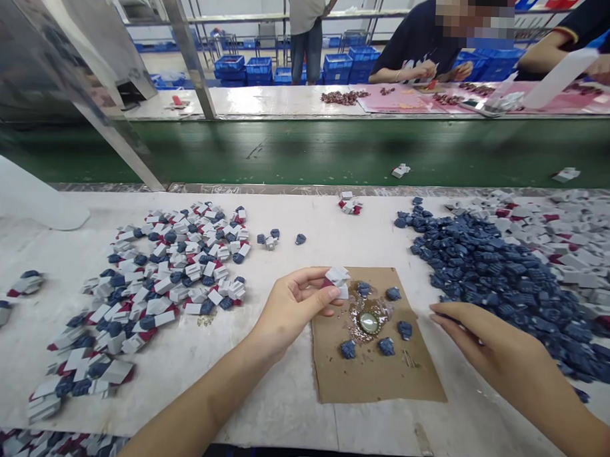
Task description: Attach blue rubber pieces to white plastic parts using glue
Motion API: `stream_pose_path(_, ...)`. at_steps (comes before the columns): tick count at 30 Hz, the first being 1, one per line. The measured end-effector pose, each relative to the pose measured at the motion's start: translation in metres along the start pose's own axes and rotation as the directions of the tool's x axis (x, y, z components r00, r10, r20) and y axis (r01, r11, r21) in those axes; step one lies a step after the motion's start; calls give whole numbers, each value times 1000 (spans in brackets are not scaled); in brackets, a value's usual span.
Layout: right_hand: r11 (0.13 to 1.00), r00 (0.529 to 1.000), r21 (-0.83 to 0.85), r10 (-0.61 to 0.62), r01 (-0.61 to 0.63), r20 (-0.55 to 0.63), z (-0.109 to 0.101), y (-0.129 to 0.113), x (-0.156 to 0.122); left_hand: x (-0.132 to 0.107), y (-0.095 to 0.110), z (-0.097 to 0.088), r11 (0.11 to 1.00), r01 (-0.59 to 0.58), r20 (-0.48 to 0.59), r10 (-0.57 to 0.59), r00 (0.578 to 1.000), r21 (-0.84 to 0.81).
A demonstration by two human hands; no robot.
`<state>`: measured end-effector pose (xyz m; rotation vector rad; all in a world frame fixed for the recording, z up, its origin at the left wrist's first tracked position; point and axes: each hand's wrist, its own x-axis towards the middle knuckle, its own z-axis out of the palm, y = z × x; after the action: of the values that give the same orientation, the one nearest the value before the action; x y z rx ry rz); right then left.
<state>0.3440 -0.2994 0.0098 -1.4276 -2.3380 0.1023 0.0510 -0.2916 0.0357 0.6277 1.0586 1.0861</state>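
Head cam: left hand (295,301) has a grey-and-maroon piece (337,280) pinched between thumb and fingers by the cardboard's (329,384) far left corner. Right hand (491,335) is just off the cardboard's right side, near the blue pile (513,282), fingers close together, honestly can't tell if they've got anything. Five blue bits (386,346) ring a round cap (368,322) on the cardboard.

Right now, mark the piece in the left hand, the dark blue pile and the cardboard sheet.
Grey-and-maroon piece (339,276): head view, its grey upper part.
Dark blue pile (503,282): head view, around its middle.
Cardboard sheet (374,383): head view, bare lower part.
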Motion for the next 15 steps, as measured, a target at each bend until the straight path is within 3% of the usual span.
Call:
stream_pose_path(3,982,993,162,-106,97,52,-2,-24,13,1,-3,0,1000,-4,12,4,1000,9)
stream_pose_path(7,976,963,86,-212,200,166,12,-47,38,0,-6,2,1000,16,68,-16,998,-4)
stream_pose_path(15,941,911,190,-322,279,258,37,-56,57,2,-6,2,998,61,83,-59,995,-20)
